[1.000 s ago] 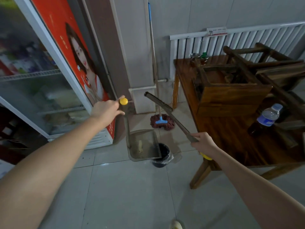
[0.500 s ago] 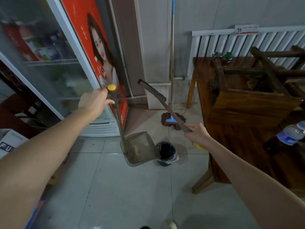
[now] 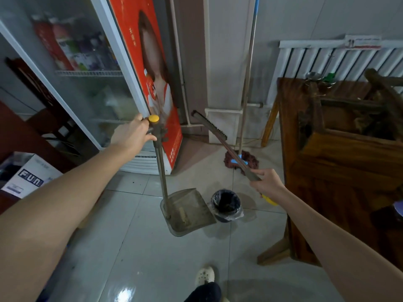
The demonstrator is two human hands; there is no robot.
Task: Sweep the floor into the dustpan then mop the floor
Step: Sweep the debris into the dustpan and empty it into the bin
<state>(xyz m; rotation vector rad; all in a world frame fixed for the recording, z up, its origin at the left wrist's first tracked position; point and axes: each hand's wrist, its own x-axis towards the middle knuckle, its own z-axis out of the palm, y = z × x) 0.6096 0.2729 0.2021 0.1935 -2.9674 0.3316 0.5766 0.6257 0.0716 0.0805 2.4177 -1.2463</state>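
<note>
Both hands busy, 2 tools held. Left hand (image 3: 133, 136) clamped around the top of the dustpan (image 3: 187, 211) handle, just under its yellow cap; pan hangs low at the floor (image 3: 152, 258), contact unclear, just beside the black bin (image 3: 226, 204). Right hand (image 3: 269, 184) curled tight on the broom (image 3: 220, 138) shaft, brush end tilted up toward the wall. Mop (image 3: 250, 160) leans on the wall behind, head on the tiles, between fridge (image 3: 87, 83) and wooden table (image 3: 338, 171).
</note>
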